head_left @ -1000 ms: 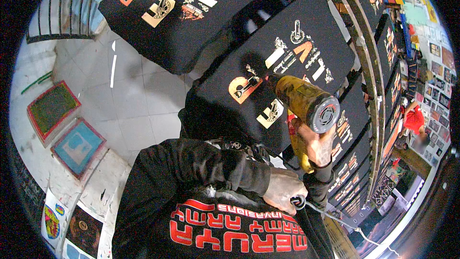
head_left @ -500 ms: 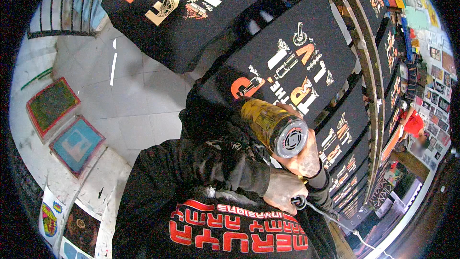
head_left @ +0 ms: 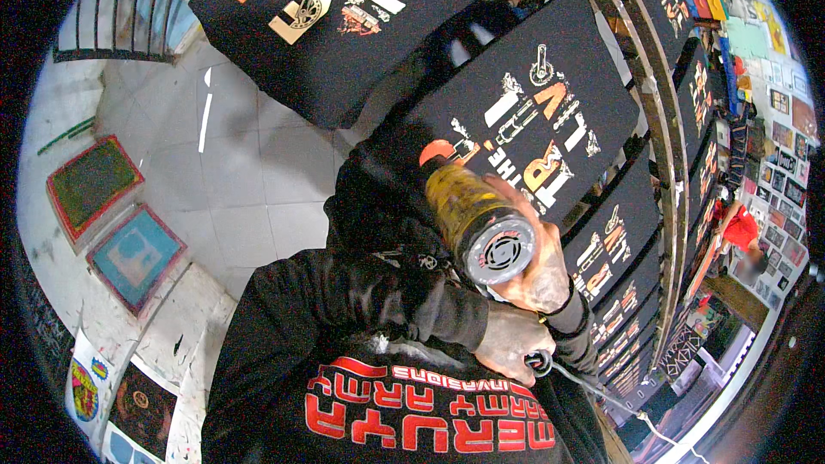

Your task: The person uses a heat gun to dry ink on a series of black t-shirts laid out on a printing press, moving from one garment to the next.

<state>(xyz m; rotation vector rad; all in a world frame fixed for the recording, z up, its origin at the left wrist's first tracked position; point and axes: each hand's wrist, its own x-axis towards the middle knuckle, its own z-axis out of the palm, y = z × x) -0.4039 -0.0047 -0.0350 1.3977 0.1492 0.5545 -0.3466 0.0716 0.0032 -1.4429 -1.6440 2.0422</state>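
My right hand (head_left: pixel 543 271) is wrapped round a yellow-and-black heat gun (head_left: pixel 468 202), its round grey vented back end facing up. The nozzle end points away from me, over the orange print at the near-left part of a black printed shirt panel (head_left: pixel 593 60). Just below, my left hand (head_left: pixel 514 345) is closed round the cord (head_left: pixel 577 378) at its black sleeve, close to my right wrist. The heat gun hides part of the print, and its handle is mostly hidden by my right hand.
More black printed panels, one at the far left (head_left: pixel 284 77) and several down the right, line a long rail (head_left: pixel 657 103). Two framed screens (head_left: pixel 137 258) lean by the left ledge. A person in red (head_left: pixel 739 228) is at the far right. Grey tiled floor (head_left: pixel 258 172) lies left.
The heat gun has shifted a little to the left, with its back end swinging left. My left hand stays almost in place on the cord. The person in red has moved slightly.
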